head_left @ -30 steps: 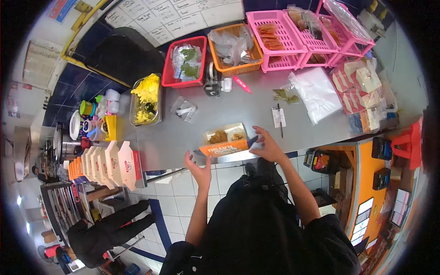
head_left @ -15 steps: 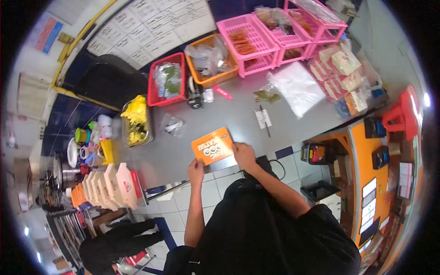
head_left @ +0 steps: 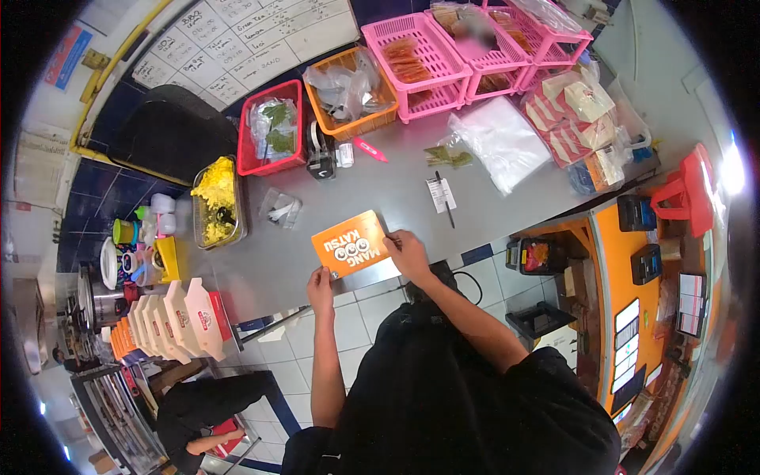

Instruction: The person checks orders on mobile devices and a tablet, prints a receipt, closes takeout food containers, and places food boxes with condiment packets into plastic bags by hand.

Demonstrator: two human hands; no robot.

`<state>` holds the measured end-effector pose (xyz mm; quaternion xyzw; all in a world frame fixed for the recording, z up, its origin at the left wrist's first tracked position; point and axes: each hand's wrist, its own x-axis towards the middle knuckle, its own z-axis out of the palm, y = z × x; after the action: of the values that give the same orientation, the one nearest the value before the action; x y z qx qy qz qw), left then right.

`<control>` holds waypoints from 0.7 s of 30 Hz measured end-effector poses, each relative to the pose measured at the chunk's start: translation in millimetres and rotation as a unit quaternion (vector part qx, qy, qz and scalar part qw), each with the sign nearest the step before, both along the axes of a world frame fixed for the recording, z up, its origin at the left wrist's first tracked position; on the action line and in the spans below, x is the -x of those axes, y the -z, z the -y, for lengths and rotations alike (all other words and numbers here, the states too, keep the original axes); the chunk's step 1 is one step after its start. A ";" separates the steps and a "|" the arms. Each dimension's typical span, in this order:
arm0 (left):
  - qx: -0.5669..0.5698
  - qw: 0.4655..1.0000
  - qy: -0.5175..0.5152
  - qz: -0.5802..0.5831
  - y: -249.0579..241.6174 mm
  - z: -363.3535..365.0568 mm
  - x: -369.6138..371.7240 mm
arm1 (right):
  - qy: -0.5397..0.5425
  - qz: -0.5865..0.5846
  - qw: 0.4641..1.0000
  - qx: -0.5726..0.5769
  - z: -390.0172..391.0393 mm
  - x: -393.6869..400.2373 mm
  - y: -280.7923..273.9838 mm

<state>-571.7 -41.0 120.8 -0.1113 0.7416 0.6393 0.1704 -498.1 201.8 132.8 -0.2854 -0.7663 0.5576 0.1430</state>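
An orange carton (head_left: 348,247) with white "MANG KATSU" lettering is held over the front edge of the steel counter. Its lettering reads upside down, and a pale strip shows along the side nearest me. My left hand (head_left: 321,289) pinches the lower left corner. At the right side, my right hand (head_left: 407,255) grips the edge with bent fingers. Beyond the carton, a small clear plastic bag (head_left: 282,209) lies on the counter (head_left: 348,190). A pen (head_left: 446,202) rests over a white slip (head_left: 440,195) to the right.
Along the back stand a red basket (head_left: 247,150), an orange basket (head_left: 360,123) and pink racks (head_left: 412,71). A clear tub (head_left: 207,229) of yellow stuff sits left. Folded boxes (head_left: 178,317) stand near the left end. White plastic sheets (head_left: 507,146) lie right. Another person (head_left: 202,404) bends at lower left.
The carton has turned slightly, so its lettering faces differently, and both hands moved with it. The view has shifted a little. The person at lower left now shows a forearm reaching toward something red.
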 end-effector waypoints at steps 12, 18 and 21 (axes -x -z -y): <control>0.398 0.773 0.345 -0.353 -84.7 -50.3 29.7 | -0.156 -0.117 0.950 -0.244 -10.6 59.8 -7.1; 0.310 0.765 0.433 -0.361 -70.6 -69.9 20.8 | -0.214 0.021 0.904 -0.369 -17.7 29.6 -2.2; 0.346 0.668 0.463 -0.468 -17.4 -55.2 15.3 | -0.140 0.031 0.877 -0.458 -10.5 -1.3 8.1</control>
<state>-587.1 14.3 138.2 0.5098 0.8478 0.1440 0.0245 -496.8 212.4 124.7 -0.0947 -0.9722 0.1489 0.1540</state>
